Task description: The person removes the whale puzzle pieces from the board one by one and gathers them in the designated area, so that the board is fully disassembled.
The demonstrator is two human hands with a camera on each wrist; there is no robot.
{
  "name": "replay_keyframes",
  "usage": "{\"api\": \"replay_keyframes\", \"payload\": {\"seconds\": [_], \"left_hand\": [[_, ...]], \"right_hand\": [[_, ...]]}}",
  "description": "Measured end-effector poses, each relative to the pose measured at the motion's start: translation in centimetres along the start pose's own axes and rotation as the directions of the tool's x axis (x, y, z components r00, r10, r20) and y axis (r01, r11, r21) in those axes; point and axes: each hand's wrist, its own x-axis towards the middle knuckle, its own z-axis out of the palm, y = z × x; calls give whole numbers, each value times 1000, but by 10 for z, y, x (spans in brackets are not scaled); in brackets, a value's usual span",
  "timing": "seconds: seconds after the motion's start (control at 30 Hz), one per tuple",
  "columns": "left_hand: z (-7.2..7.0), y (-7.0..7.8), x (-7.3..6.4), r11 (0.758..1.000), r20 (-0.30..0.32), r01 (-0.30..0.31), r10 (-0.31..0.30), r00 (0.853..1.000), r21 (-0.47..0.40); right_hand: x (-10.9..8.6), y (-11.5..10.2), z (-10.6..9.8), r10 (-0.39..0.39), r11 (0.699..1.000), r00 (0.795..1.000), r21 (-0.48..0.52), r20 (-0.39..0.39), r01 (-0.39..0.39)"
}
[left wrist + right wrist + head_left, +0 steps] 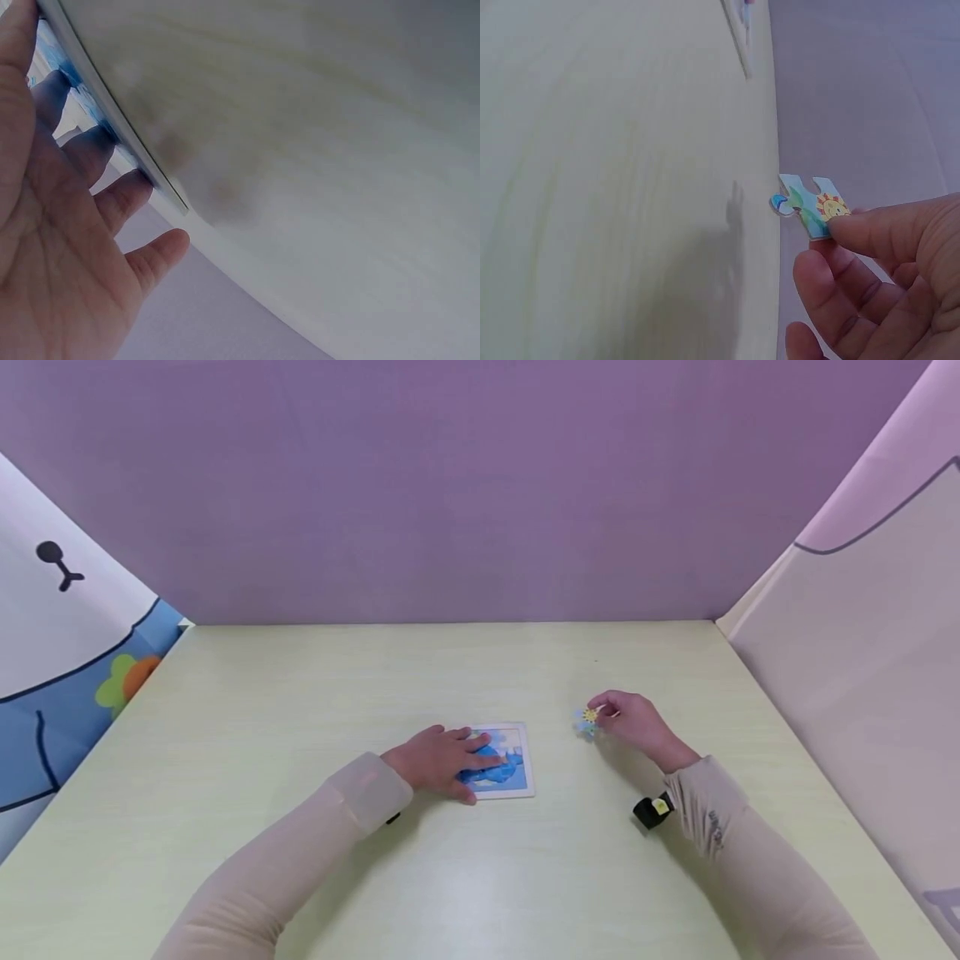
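A white-framed jigsaw puzzle (pixel 517 783) with a blue picture lies flat near the table's middle. My left hand (pixel 438 762) rests on its left part with fingers spread, hiding some of the picture. The left wrist view shows those fingers (pixel 90 150) over the frame's edge. To the right of the puzzle, my right hand (pixel 636 722) pinches a puzzle piece (pixel 588 718) between thumb and fingertips. In the right wrist view the piece (pixel 804 206) shows a smiling sun and green leaves on pale blue, held above the tabletop.
The pale wooden table (pixel 465 877) runs back to a purple wall panel (pixel 465 493). Printed cloth panels stand at left (pixel 67 635) and right (pixel 862 652). A black wrist-worn device (pixel 651 811) hangs under the right wrist.
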Motion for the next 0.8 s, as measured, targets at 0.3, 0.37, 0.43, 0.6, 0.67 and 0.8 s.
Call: {"api": "replay_keyframes", "payload": {"seconds": [0.3,0.37,0.43,0.6,0.67,0.8], "left_hand": [[0,-1,-4,1000,0,-3,3,1000,10],[0,-1,-4,1000,-1,-4,4,1000,9],[0,-1,-4,1000,-3,-6,6,1000,14],[-1,1,-3,1000,-8,-10,10,1000,19],[-2,1,-3,1000,-7,-10,10,1000,16],[-3,2,-2,1000,-5,-9,9,1000,24]], "right_hand": [[-3,10,-14,-49,994,997,-102,-55,43],[-4,12,-18,-45,993,997,-107,-58,38],[-6,14,-22,-46,993,997,-113,-61,39],[-10,22,-30,-63,989,995,-141,-76,51],[-12,24,-32,-68,986,994,-158,-85,54],[-14,28,-35,-88,977,990,-201,-108,65]]}}
